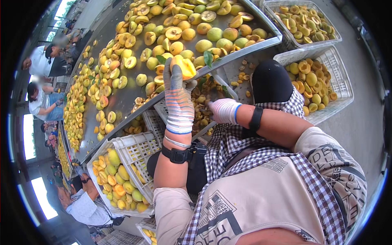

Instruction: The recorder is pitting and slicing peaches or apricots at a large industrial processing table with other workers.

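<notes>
My left hand [180, 98], in a striped knit glove with grey-coated fingers, grips a cut yellow stone fruit [184, 68] above the near edge of a metal table [131, 99]. The cut flesh faces right. Lower and to the right is my right hand [226, 111], in a similar glove. Its fingers point away from me and are partly hidden and blurred, so I cannot tell whether they hold something. Beneath the table edge, near that hand, lies a heap of brownish fruit pieces [200, 118]. Whole and halved stone fruit [176, 33] cover much of the tabletop.
A white plastic crate [131, 147] of fruit stands at my left. Two more crates, one nearer [344, 73] and one farther [338, 32], hold halves at my right. The table's raised metal rim [242, 52] runs before me. Other people [46, 101] work along the left.
</notes>
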`<state>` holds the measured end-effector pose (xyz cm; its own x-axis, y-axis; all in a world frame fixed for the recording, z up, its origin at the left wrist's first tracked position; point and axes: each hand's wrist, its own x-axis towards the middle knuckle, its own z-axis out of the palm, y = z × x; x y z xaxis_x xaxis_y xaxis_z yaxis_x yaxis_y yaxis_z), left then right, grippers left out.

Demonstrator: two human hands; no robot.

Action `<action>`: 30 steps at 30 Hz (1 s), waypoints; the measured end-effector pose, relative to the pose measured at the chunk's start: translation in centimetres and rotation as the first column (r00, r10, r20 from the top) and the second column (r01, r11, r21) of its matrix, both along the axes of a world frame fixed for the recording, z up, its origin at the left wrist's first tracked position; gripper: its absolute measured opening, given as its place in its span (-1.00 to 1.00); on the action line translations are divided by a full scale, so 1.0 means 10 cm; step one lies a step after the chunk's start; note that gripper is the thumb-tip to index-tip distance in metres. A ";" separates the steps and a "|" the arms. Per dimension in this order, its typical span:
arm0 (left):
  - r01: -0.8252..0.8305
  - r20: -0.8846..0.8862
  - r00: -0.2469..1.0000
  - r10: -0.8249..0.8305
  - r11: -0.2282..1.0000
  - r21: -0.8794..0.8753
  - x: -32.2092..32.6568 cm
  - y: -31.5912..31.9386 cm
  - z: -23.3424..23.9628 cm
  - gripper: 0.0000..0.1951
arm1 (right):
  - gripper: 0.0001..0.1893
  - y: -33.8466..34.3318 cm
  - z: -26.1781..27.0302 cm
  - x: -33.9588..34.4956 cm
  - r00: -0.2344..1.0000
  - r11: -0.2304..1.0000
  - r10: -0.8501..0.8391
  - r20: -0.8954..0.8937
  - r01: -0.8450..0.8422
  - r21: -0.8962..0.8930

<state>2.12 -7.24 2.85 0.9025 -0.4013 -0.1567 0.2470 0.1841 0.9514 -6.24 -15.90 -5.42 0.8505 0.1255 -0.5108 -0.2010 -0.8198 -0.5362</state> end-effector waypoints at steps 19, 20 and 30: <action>-0.611 0.655 0.754 0.051 0.419 0.671 1.11 0.65 -0.31 -0.51 | -0.61 -1.08 0.63 0.15 0.897 0.674 -0.441 0.029 0.309 0.671; -0.650 0.668 0.744 0.020 0.252 0.717 1.33 0.94 -0.44 -0.48 | -0.61 -1.08 0.76 0.18 0.874 0.561 -0.466 -0.141 0.414 0.717; -0.345 0.365 0.929 -0.068 0.203 0.916 1.99 1.00 -0.69 -0.40 | -0.72 -1.08 0.69 0.20 0.883 0.373 -0.377 -0.280 0.421 0.827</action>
<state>22.02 2.75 -4.04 0.9979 0.0100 -0.0641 0.0358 -0.9087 0.4159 -4.22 -26.75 1.47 0.9098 0.1594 -0.3832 -0.4114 0.2248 -0.8833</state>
